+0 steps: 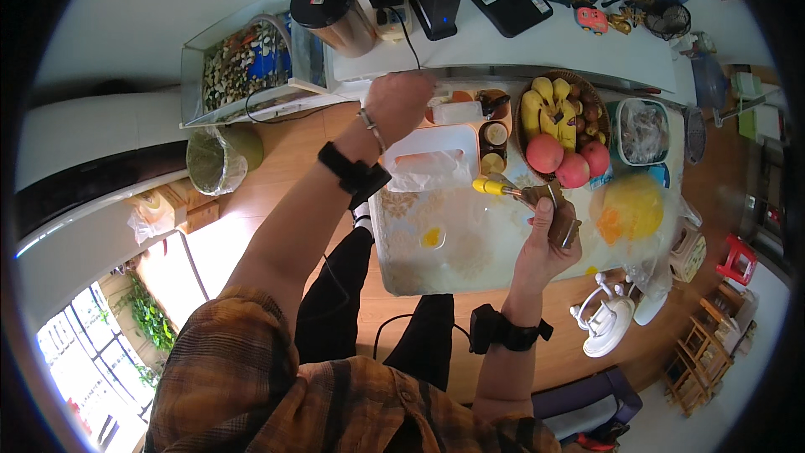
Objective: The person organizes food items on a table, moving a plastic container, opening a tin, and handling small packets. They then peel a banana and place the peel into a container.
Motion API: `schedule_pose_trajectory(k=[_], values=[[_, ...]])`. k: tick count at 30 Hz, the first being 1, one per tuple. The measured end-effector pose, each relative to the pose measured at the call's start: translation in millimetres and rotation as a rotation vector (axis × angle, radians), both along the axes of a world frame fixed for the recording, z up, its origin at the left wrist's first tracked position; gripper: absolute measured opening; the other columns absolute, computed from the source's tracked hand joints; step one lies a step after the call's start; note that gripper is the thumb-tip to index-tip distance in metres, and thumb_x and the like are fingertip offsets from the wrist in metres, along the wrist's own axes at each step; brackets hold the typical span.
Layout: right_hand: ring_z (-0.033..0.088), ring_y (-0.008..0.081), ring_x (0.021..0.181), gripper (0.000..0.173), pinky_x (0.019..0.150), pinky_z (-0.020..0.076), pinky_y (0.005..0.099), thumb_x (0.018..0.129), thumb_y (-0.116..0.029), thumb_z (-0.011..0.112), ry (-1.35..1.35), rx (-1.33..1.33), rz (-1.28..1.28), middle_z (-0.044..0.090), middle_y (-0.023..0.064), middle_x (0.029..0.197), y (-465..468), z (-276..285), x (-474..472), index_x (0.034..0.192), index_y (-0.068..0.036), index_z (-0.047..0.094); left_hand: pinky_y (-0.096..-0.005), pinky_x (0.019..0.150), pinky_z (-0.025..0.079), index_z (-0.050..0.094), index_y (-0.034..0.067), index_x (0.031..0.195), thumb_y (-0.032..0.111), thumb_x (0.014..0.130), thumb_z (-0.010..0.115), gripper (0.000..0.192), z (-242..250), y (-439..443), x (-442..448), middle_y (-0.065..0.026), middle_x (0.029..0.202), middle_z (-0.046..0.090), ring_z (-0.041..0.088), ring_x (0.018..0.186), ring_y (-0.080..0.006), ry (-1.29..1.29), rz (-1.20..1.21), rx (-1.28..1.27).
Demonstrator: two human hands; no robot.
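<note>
My right hand [546, 239] grips a glossy brown piece [564, 231], its thumb pressed on top. A yellow-handled tool with a metal neck [494, 187] sticks out leftward from that piece, above the table. My left hand [402, 100] is at the table's back left, bent at the wrist over an orange compartment organizer [501, 112]. Its fingers are turned away from view, so I cannot tell whether it holds anything. Below it is the organizer's white tissue compartment [431, 138], with thin white tissue or film [434, 175] at its opening. Small round-topped containers [495, 133] fill the right side.
A wicker basket [521, 138] of bananas, red apples and small brown fruit stands behind my right hand. Right of it are a lidded tub [641, 132] and a plastic bag with yellow contents [632, 211]. A white cabinet [585, 44] carrying electronics and figurines borders the table [465, 258].
</note>
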State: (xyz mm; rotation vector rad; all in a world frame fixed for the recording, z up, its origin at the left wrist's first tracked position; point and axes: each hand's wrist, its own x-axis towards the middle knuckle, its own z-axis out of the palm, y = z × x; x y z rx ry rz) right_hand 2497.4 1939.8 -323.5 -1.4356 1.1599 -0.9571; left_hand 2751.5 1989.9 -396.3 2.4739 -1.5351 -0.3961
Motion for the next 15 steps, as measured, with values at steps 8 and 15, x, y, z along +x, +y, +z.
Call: schedule_pose_trajectory(k=[8,15], values=[[0.054,0.0075,0.08,0.019,0.074,0.0448,0.022,0.092,-0.011,0.064,-0.017,0.031,0.034,0.064,0.0032,0.09,-1,-3,0,0.102,0.005,0.062,-0.0435,0.065,0.05,0.058,0.003,0.089,0.014,0.085,0.06,0.012,20,16,4,-0.0158,0.082,0.064,0.062,0.074,-0.0362,0.05,0.037,-0.051],[0.053,0.0059,0.077,0.019,0.068,0.0433,0.0196,0.092,-0.011,0.064,-0.067,0.06,0.006,0.064,0.0021,0.09,-8,-6,12,0.104,0.004,0.063,-0.0443,0.064,0.049,0.056,0.002,0.09,0.011,0.084,0.061,0.012,29,28,2,-0.0167,0.083,0.062,0.06,0.074,-0.0377,0.093,0.095,-0.211]])
